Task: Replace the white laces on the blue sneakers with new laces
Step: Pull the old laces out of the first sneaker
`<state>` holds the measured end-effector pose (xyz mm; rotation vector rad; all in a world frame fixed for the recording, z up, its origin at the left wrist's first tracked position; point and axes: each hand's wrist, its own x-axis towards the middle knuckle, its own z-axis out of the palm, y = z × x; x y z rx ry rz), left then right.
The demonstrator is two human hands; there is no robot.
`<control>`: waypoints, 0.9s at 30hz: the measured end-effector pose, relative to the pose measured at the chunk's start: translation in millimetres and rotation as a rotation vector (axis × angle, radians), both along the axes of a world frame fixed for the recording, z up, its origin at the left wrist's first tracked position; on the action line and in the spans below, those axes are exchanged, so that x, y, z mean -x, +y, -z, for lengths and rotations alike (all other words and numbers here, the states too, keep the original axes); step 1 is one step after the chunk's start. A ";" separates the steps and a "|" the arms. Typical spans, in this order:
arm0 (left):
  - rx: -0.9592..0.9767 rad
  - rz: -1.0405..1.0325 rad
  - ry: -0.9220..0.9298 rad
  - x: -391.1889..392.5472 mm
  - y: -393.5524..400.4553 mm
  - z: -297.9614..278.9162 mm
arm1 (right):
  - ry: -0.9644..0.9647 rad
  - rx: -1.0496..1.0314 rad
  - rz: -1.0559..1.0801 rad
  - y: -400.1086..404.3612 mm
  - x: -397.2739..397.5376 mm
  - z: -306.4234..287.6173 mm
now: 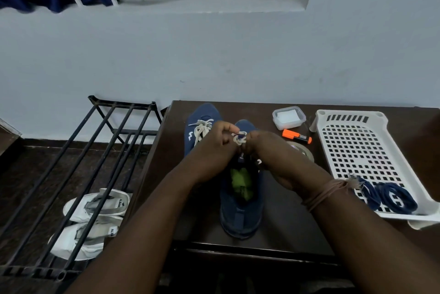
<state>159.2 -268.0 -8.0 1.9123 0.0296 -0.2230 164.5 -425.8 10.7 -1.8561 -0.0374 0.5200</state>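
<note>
Head view: white lace held over the near sneaker

Head view looks down on a dark surface (285, 198) set against a pale wall. Two blue sneakers are stood on it, toes away from the person. The near sneaker (241, 205) is placed in the middle, its green insole seen through the opening. The far sneaker (202, 124) is set just to its left and further back, with a white lace (201, 130) threaded through it, the ends lying loose across the tongue.

Both hands are brought together above the front of the near sneaker. The left hand (214, 148) is curled, thumb and fingertips pinched on a small loop of lace (239, 139). The right hand (264, 148) is closed on the same loop from the other side; its fingertips are mostly hidden. A thread band is worn on the right wrist.

A white perforated tray (357, 151) is set at the right of the surface, and two coiled navy laces (390, 196) are laid at its near end. Between tray and sneakers an orange marker (296, 137), a small clear box (288, 117) and a tape roll (304, 151), partly hidden by the right arm, are seen.

A black rack (95, 163) is stood on the floor at the left, with white sandals (95, 212) seen beneath its bars.
</note>
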 end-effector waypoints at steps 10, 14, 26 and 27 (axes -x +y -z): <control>0.752 -0.550 -0.112 -15.1 41.0 -16.9 | -0.146 -1.016 0.319 -22.8 -10.4 -37.3; 0.369 -0.525 -0.099 -12.3 46.9 -16.2 | -0.357 -0.396 0.320 -19.8 -9.9 -32.6; -0.628 0.054 0.262 6.7 50.6 -6.5 | -0.303 0.586 -0.231 -6.7 9.5 3.3; -0.632 0.041 0.237 4.2 52.5 -5.5 | -0.301 0.591 -0.219 -6.8 10.1 4.2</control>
